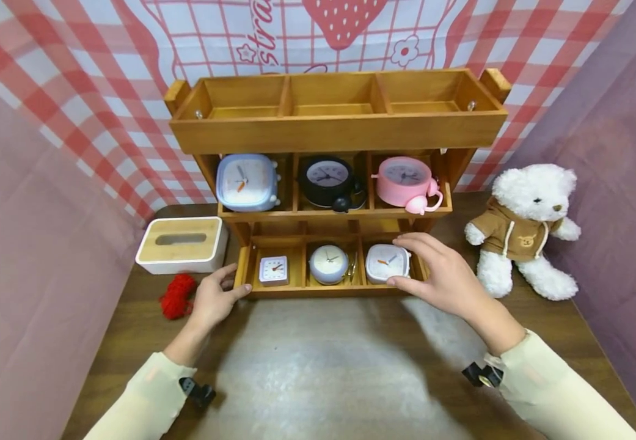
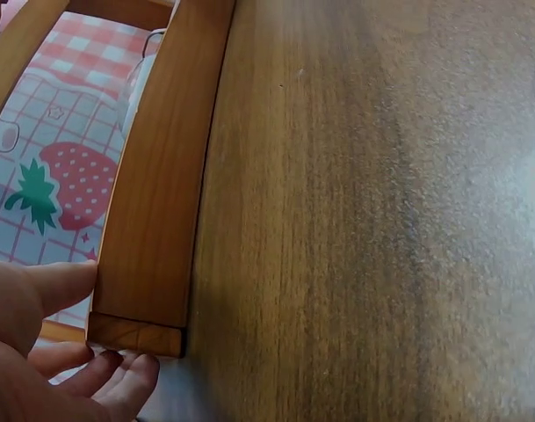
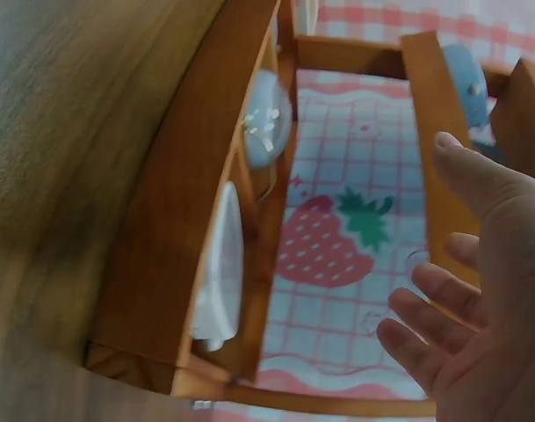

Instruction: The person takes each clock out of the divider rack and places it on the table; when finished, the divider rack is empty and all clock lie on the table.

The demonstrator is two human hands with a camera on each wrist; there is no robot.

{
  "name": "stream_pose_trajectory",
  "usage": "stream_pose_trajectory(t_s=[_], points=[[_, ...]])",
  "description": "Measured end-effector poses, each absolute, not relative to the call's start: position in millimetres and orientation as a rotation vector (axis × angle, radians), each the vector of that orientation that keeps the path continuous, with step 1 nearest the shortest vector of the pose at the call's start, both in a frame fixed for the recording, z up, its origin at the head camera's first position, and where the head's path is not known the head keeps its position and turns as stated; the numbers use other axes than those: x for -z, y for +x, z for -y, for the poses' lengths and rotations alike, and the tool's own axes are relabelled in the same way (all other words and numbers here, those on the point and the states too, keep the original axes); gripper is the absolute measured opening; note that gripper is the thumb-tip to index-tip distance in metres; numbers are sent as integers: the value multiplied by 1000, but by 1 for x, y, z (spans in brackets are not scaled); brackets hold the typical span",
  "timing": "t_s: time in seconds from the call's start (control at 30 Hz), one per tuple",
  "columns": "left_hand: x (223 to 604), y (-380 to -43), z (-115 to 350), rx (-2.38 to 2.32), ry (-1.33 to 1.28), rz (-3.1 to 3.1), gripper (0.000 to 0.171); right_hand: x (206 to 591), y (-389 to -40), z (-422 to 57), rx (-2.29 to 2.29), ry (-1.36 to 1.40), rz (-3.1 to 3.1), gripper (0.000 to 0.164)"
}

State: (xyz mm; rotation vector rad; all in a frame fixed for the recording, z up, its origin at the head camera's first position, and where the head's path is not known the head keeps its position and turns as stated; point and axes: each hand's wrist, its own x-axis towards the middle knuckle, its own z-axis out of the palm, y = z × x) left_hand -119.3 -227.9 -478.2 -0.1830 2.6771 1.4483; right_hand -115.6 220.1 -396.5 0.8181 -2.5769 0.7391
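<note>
A three-tier wooden shelf [image 1: 339, 134] stands before me. My left hand [image 1: 215, 298] grips the left end of its bottom tier; in the left wrist view the thumb [image 2: 69, 286] lies against the rim and the fingers bend around the end. With fingers spread, my right hand [image 1: 452, 278] is over the right end of that tier, beside a white alarm clock [image 1: 387, 264]. In the right wrist view a gap separates the fingers from the white clock [image 3: 221, 272]. A round grey-blue clock [image 1: 328, 264] sits in the middle compartment, a small square lilac clock [image 1: 274, 271] in the left one.
The middle tier holds a blue clock [image 1: 247, 182], a black clock [image 1: 325, 181] and a pink clock [image 1: 404, 182]. Left of the shelf are a white tissue box [image 1: 215, 250] and a red yarn bundle [image 1: 177, 296]. A white teddy bear [image 1: 532, 195] sits at right.
</note>
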Motion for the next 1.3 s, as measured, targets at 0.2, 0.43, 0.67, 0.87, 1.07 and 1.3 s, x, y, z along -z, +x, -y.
stream_pose_trajectory(t_s=[0.2,0.43,0.67,0.87,1.07,1.3], points=[[480,-120,229,-1470,-203,-2650,67,420,-137,-227,-796,771,2694,69],[478,-121,229,-1489,-221,-2604,68,445,-158,-233,-748,815,2802,70],[477,-121,228,-1482,-216,-2608,66,455,-167,-233,-693,742,2884,81],[478,-121,227,-1491,-223,-2609,65,460,-170,-230,-640,741,2939,82],[479,-120,227,-1505,-229,-2601,65,461,-174,-228,-597,768,2969,83],[478,-120,227,-1500,-223,-2607,64,460,-180,-228,-543,804,2992,83]])
